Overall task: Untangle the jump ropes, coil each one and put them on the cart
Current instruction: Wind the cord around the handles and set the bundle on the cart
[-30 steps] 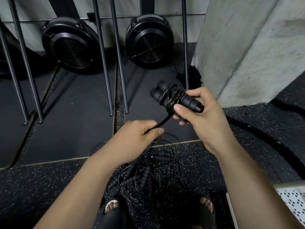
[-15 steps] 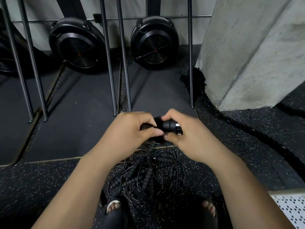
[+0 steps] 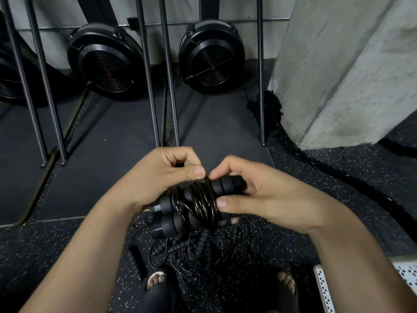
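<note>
Above the tangled pile [image 3: 198,249], the slack is now wound in: right hand [image 3: 270,199] grips the handles [image 3: 228,185], left hand [image 3: 158,177] pinches the cord end [image 3: 204,179], so this coil [image 3: 198,204] looks nearly finished.

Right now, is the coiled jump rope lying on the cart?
No, the left hand and right hand hold the coiled jump rope above the floor.

gym: speckled rubber floor [image 3: 67,256], fan-wheel machines [image 3: 106,62], battle rope [image 3: 338,175]

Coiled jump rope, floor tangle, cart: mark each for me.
Coiled jump rope [image 3: 196,204], head view, on the cord wraps around its handles.
Floor tangle [image 3: 178,246], head view, on a ribbed handle.
Cart [image 3: 322,288], head view, on its white perforated edge.
</note>
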`<state>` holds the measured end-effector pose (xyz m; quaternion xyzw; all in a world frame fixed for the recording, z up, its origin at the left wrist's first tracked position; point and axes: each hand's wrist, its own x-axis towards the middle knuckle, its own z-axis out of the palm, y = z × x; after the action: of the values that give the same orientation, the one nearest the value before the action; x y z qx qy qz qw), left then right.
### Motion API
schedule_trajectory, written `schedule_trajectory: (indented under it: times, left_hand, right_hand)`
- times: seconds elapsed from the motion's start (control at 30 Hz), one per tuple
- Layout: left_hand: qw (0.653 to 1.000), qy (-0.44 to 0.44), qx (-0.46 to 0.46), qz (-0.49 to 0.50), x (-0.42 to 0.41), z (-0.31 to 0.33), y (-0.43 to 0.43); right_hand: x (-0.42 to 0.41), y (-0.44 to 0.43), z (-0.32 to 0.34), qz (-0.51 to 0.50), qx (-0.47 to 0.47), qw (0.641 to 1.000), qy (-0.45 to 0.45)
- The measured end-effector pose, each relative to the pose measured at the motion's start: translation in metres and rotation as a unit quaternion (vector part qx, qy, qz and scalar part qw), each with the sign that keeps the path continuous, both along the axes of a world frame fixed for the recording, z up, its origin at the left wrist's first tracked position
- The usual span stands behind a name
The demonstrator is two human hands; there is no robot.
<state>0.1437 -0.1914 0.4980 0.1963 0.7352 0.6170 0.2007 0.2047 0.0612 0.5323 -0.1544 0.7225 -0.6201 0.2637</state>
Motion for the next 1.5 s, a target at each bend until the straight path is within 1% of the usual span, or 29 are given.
schedule_trajectory:
  times: [0.07, 0.17, 0.2, 0.23, 0.3, 0.37, 0.43, 0.5, 0.57, 0.63, 0.7, 0.8, 0.87, 0.93, 1.0, 1.07, 1.13, 1.2, 1.3, 1.4, 1.5]
  left_hand:
    - [1.0, -0.013, 0.022, 0.004, -0.002, -0.002, 0.0]
    - [0.994, -0.067, 0.078, 0.023, -0.007, -0.001, 0.004]
    - [0.991, -0.09, 0.086, 0.043, -0.008, -0.002, 0.007]
    - [0.99, -0.106, 0.066, 0.063, -0.008, -0.003, 0.011]
    - [0.99, -0.091, 0.051, 0.098, -0.006, -0.011, 0.022]
    - [0.979, -0.103, 0.081, 0.156, 0.003, -0.009, 0.041]
    - [0.979, -0.085, 0.078, 0.17, 0.012, -0.004, 0.058]
    - [0.981, -0.046, 0.026, 0.189, 0.017, -0.004, 0.069]
    - [0.98, -0.008, -0.041, 0.197, 0.018, -0.009, 0.069]
    - [0.978, -0.007, -0.071, 0.198, 0.018, -0.013, 0.064]
    - [0.978, -0.014, -0.073, 0.195, 0.019, -0.011, 0.061]
    - [0.983, -0.017, -0.066, 0.169, 0.021, -0.007, 0.056]
    - [0.983, 0.015, -0.111, 0.144, 0.021, -0.007, 0.052]
    - [0.981, 0.041, -0.145, 0.119, 0.022, -0.01, 0.052]
    - [0.981, 0.045, -0.152, 0.11, 0.022, -0.014, 0.054]
    - [0.982, 0.041, -0.143, 0.117, 0.023, -0.016, 0.057]
    - [0.985, 0.037, -0.124, 0.117, 0.023, -0.013, 0.059]
    - [0.991, 0.019, -0.091, 0.097, 0.022, -0.008, 0.06]
    - [0.992, 0.04, -0.078, 0.091, 0.021, -0.009, 0.062]
    - [0.988, 0.058, -0.099, 0.099, 0.021, -0.011, 0.058]
    - [0.987, 0.054, -0.122, 0.089, 0.022, -0.007, 0.058]
  right_hand:
    - [0.001, 0.001, 0.002, -0.025, -0.044, 0.999, 0.0]
    - [0.002, 0.0, 0.007, -0.043, -0.114, 0.993, -0.003]
    - [0.002, -0.002, 0.009, -0.049, -0.143, 0.989, -0.007]
    - [0.001, -0.003, 0.011, -0.061, -0.171, 0.983, -0.008]
    - [-0.002, -0.007, 0.011, -0.103, -0.224, 0.969, -0.009]
    - [-0.003, -0.012, 0.009, -0.157, -0.27, 0.95, -0.024]
    - [-0.006, -0.016, 0.005, -0.21, -0.293, 0.931, -0.045]
    - [-0.01, -0.019, -0.001, -0.256, -0.281, 0.923, -0.054]
    - [-0.013, -0.018, -0.006, -0.295, -0.238, 0.924, -0.045]
    - [-0.017, -0.015, -0.01, -0.308, -0.188, 0.932, -0.032]
    - [-0.018, -0.012, -0.011, -0.278, -0.143, 0.949, -0.031]
    - [-0.019, -0.009, -0.009, -0.204, -0.034, 0.978, -0.024]
    - [-0.019, -0.006, -0.009, -0.166, 0.03, 0.986, -0.01]
    - [-0.018, -0.002, -0.008, -0.134, 0.056, 0.989, 0.002]
    - [-0.016, 0.002, -0.005, -0.116, 0.063, 0.991, 0.02]
    - [-0.014, 0.004, -0.005, -0.118, 0.049, 0.991, 0.035]
    - [-0.014, 0.003, -0.008, -0.15, 0.006, 0.988, 0.029]
    - [-0.016, 0.003, -0.011, -0.207, -0.061, 0.976, 0.002]
    - [-0.021, 0.001, -0.01, -0.265, -0.135, 0.954, -0.023]
    - [-0.023, -0.002, -0.015, -0.311, -0.148, 0.939, -0.021]
    - [-0.022, -0.005, -0.019, -0.33, -0.138, 0.934, -0.007]
